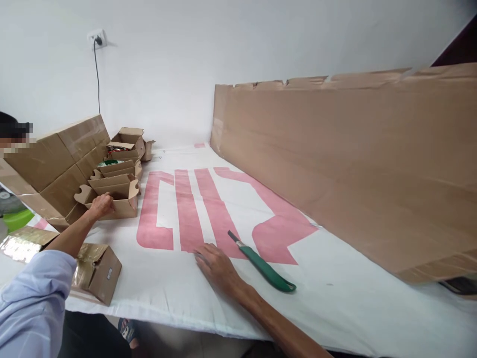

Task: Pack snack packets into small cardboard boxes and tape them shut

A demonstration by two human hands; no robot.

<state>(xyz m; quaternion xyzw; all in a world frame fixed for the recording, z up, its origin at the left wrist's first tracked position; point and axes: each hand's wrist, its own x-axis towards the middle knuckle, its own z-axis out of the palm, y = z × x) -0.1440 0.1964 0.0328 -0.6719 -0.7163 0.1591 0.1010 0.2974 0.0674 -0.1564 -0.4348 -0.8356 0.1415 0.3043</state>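
Note:
My left hand [102, 205], at the end of a light blue sleeve, reaches to an open cardboard box [124, 208]. Its fingers are bent over the box's near wall, and the fingertips are hidden inside. My right hand [213, 262] lies on the white cloth [231, 308] at the edge of the pink print, fingers stretched forward, with nothing plainly held. Just to its right rests a green-handled knife or saw [266, 268], its short dark blade pointing away to the left. Behind the first box stand more open boxes [128, 141], with packed goods showing in some.
A tall cardboard sheet [343, 164] stands along the right. Large taped cartons [70, 164] rise at the left, by another person's partly visible head [13, 132]. A closed box [102, 273] sits near the front edge. A dark flat object [460, 285] lies far right.

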